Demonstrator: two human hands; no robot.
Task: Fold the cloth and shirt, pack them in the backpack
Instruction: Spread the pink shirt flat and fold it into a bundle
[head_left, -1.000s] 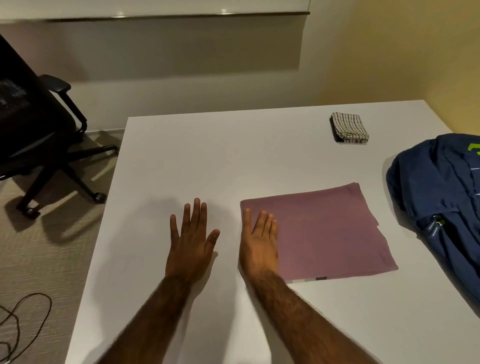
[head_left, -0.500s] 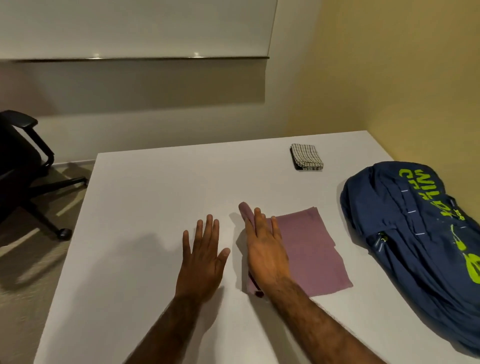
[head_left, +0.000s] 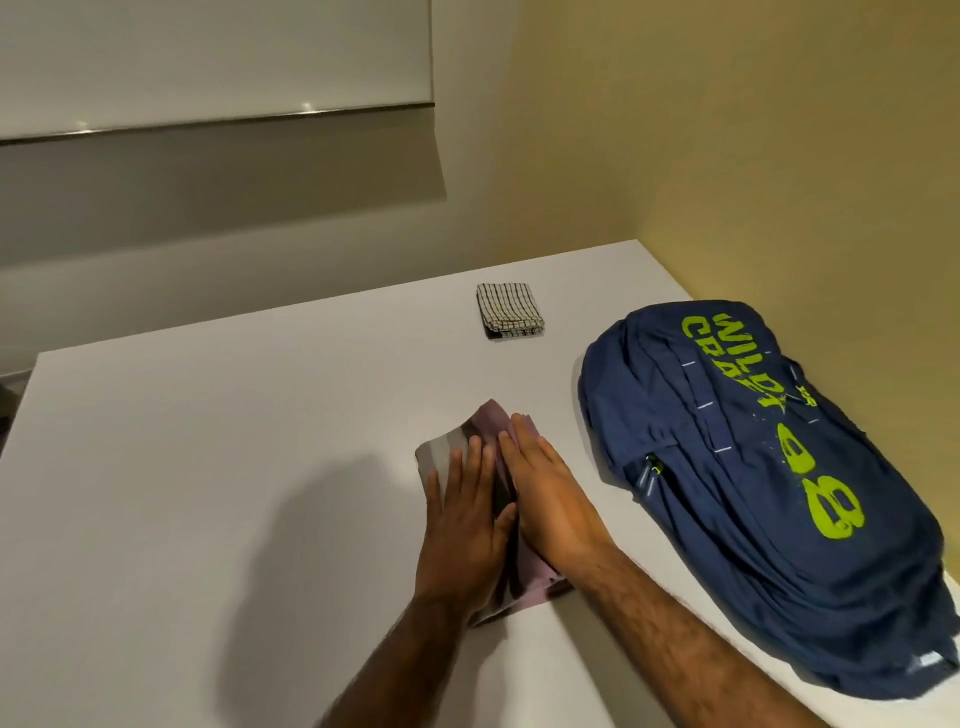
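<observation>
A mauve shirt (head_left: 491, 421) lies folded into a narrow strip on the white table (head_left: 208, 467). My left hand (head_left: 462, 525) and my right hand (head_left: 550, 499) press flat on it side by side, fingers straight, hiding most of it. A small folded checked cloth (head_left: 509, 309) rests further back on the table. To the right lies a navy backpack (head_left: 779, 493) with lime-green lettering, zipped shut as far as I can see.
A yellow wall runs behind the backpack along the table's right edge. A grey wall with a whiteboard ledge stands beyond the far edge. Bare tabletop spreads to the left of my hands.
The shirt has been folded over from a wide rectangle into a narrow strip. My left hand moved from the bare table onto it. The view swung right, away from the chair.
</observation>
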